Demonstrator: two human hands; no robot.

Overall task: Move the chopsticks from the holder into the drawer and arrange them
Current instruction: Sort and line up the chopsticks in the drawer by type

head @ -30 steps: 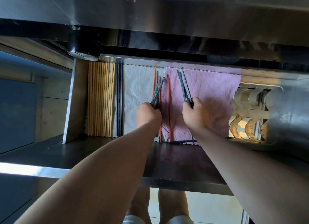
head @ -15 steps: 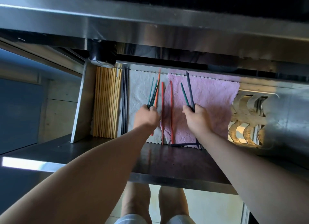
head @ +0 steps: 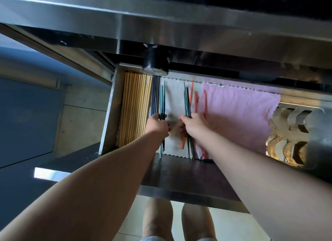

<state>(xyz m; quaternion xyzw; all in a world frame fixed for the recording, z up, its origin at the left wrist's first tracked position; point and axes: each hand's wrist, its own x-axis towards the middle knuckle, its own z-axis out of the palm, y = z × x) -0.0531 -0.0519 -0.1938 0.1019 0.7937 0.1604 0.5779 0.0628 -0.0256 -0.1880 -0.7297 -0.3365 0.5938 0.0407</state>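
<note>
The open steel drawer (head: pixel 109 115) is lined with a white cloth (head: pixel 173 104) and a pink cloth (head: pixel 237 113). Wooden chopsticks (head: pixel 134 107) lie in a row at its left, dark grey chopsticks (head: pixel 154 95) beside them. My left hand (head: pixel 157 125) grips teal chopsticks (head: pixel 162 100) right next to the grey ones. My right hand (head: pixel 193 124) holds a bunch of teal and dark chopsticks (head: pixel 186 100) over the white cloth. Orange chopsticks (head: pixel 195 102) lie loose by the seam of the two cloths.
A black round holder (head: pixel 156 64) hangs at the counter edge above the drawer's back. A metal rack with curved slots (head: pixel 291 133) fills the drawer's right end. The steel counter (head: pixel 161 25) overhangs the drawer. My legs show below the drawer front.
Both hands have moved left: the left one carried its teal chopsticks to the grey row, the right one brought its bunch from the pink cloth onto the white cloth. The camera view shifted.
</note>
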